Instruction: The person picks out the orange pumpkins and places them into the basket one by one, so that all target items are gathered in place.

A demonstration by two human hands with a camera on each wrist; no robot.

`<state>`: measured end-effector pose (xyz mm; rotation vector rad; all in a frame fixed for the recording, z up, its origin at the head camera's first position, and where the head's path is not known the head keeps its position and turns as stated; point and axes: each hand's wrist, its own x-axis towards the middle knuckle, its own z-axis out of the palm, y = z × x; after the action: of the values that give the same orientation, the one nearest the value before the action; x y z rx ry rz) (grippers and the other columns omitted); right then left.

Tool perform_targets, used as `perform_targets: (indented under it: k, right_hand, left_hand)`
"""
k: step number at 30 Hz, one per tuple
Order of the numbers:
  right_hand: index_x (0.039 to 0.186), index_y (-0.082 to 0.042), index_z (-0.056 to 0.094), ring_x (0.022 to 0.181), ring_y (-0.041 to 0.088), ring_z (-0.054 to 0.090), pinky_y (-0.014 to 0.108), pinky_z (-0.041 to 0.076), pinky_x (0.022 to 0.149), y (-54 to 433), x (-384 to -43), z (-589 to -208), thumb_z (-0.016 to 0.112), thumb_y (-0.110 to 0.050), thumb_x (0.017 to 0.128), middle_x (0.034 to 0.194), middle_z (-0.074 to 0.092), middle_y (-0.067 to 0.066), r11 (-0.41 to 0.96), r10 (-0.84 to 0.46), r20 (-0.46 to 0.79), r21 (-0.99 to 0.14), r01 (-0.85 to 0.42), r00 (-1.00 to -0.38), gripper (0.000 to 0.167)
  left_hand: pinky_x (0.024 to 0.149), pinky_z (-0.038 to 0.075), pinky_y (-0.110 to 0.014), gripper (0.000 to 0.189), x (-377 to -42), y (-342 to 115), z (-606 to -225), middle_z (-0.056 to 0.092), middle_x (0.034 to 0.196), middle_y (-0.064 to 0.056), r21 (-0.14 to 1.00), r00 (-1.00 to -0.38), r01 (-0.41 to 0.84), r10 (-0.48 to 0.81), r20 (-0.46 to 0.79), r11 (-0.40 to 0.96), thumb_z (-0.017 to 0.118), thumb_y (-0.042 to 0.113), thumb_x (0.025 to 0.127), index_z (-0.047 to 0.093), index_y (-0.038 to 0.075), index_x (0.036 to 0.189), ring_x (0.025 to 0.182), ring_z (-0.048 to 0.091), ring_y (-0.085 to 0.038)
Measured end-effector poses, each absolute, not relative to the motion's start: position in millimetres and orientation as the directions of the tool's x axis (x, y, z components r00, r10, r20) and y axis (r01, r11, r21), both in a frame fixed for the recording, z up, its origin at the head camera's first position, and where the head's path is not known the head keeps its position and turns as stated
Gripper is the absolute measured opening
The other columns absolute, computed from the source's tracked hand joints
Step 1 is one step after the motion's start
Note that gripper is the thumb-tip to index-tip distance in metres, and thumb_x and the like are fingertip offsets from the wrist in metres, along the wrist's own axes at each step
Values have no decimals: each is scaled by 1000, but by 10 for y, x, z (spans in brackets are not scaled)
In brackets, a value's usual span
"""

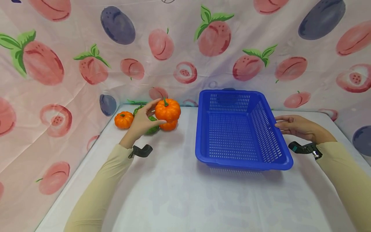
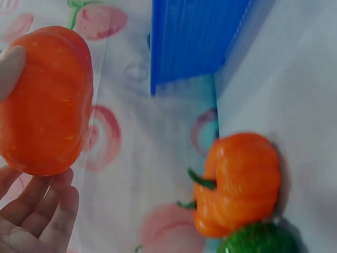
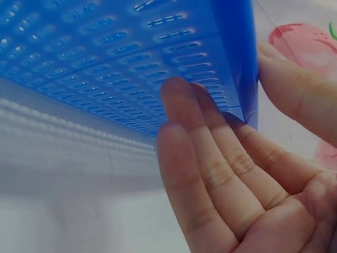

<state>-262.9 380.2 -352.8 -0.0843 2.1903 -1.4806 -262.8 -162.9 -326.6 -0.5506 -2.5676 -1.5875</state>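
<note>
My left hand grips a small orange pumpkin with a green stem, thumb on one side and fingers on the other. The pumpkin is up above the table in the left wrist view. Below and behind it sits another orange pumpkin, partly covered by it in the head view. My right hand holds the right rim of a blue perforated plastic basket. In the right wrist view the thumb lies over the rim and the fingers reach under it along the slotted side wall.
Left of the held pumpkin, an orange pumpkin and green bumpy vegetables lie near the back left of the white table. A fruit-printed cloth hangs behind and to the left.
</note>
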Motion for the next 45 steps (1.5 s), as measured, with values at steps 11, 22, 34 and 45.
perform_targets:
  k: [11,22,34,45]
  right_hand:
    - [111,-28,53,94,4,67,20,55,82,3791,-2618,-3519,52,-18,97,98,69,-17,399,-311,-362,-889,224,-879,18]
    - [114,-23,53,93,5,67,20,56,81,3800,-2617,-3520,50,-14,97,99,70,-15,381,-319,-353,-898,222,-880,20]
    - [137,-5,39,94,4,66,20,55,82,3789,-2627,-3526,50,-16,98,99,69,-18,427,-321,-355,-882,201,-878,42]
    - [139,0,35,94,2,66,19,55,82,3788,-2629,-3533,50,-17,98,99,68,-19,430,-320,-352,-881,196,-879,47]
  left_hand:
    - [111,38,-40,74,-2729,-1333,-3131,41,147,-6,891,-898,331,393,197,311,76,15,78,39,13,143,131,44,-25]
    - [108,40,-39,71,-2830,-1190,-3033,44,145,-4,903,-877,315,454,159,292,75,16,80,41,16,143,131,46,-23]
    - [109,39,-40,73,-2911,-965,-2931,47,143,-3,864,-805,387,574,147,321,75,15,79,40,13,143,131,45,-20]
    - [109,40,-35,75,-2936,-632,-2855,46,143,-2,856,-733,414,671,112,309,76,14,78,39,15,143,131,44,-16]
